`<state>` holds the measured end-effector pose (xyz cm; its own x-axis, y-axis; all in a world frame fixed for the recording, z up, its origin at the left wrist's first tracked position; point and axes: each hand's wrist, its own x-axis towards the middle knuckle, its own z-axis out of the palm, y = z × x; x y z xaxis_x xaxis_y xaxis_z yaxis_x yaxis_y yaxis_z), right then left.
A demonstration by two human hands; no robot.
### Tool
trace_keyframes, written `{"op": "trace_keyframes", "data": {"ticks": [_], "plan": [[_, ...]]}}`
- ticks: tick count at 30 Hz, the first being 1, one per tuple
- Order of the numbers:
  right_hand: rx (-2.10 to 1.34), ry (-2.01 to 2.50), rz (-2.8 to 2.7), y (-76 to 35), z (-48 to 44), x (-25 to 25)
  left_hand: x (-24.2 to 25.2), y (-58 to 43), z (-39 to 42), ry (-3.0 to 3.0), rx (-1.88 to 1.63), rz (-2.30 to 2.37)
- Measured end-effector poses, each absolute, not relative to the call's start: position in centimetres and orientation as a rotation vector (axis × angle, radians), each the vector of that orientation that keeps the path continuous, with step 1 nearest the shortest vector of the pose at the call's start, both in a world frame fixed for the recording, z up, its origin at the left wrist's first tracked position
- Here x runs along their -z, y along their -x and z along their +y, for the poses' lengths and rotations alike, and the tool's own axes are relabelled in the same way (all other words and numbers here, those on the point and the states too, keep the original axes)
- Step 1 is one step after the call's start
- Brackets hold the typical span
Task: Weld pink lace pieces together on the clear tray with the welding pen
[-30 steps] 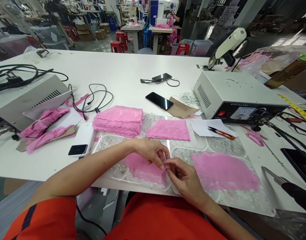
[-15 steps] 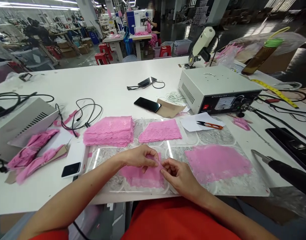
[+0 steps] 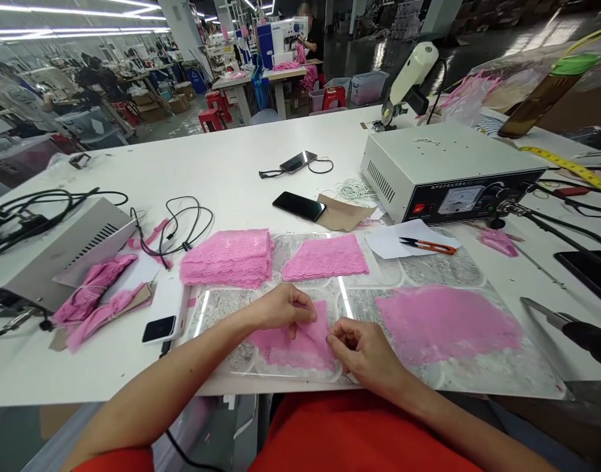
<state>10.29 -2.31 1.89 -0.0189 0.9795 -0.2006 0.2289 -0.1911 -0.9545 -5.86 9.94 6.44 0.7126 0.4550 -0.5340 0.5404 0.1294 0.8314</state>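
My left hand point(image 3: 284, 309) pinches the upper part of a small pink fabric piece point(image 3: 300, 347), thumb against fingers. At that piece's right edge, my right hand point(image 3: 366, 351) is closed with thumb and index finger pressed together on the cloth. The piece lies partly lifted on a clear marbled mat point(image 3: 221, 360). Behind my left hand is a thick stack of pink lace pieces point(image 3: 226, 257), with a thinner lace stack point(image 3: 324, 257) to its right. A wide spread of sheer pink pieces point(image 3: 447, 324) lies to the right of my right hand.
A grey control box point(image 3: 447, 170) stands at back right; another grey box point(image 3: 59, 249) is at left. Orange-handled thread snips point(image 3: 428, 246) rest on white paper. A black-handled tool point(image 3: 570, 324) juts in at right. Phones point(image 3: 299, 206), cables point(image 3: 182, 223) and bundled pink strips point(image 3: 96, 282) surround the mat.
My hands have drawn slightly apart, with more of the pink piece showing between them. The whole view has shifted, so the table things appear further right.
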Motion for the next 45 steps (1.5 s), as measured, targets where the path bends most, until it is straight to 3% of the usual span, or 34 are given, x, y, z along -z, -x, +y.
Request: {"op": "trace_keyframes", "data": {"ticks": [13, 19, 25, 33, 40, 45], "plan": [[-1.084, 1.532, -1.524, -10.7, -2.7, -2.5, -6.0, 5.4, 8.8, -1.944, 0.017, 0.908], [-0.606, 1.703, -1.465, -19.2, -2.9, -3.3, -7.8, 4.4, 8.6, -2.496, 0.082, 0.925], [-0.606, 1.811, -1.547, -26.0, -2.0, -2.8, -6.7, -1.0, 6.2, -2.691, 0.067, 0.52], [-0.63, 1.724, -1.806, -26.1, 1.7, -2.2, -4.0, -4.4, 4.3, -2.889, 0.215, 0.206], [-0.772, 1.662, -1.76, -26.7, 1.8, -2.8, -4.1, -4.8, 4.2, -2.253, -0.134, 0.636], [-1.165, 1.517, -1.441, -27.1, 1.2, -3.4, -4.8, -7.5, 4.2, -1.443, -0.137, 1.01]]}}
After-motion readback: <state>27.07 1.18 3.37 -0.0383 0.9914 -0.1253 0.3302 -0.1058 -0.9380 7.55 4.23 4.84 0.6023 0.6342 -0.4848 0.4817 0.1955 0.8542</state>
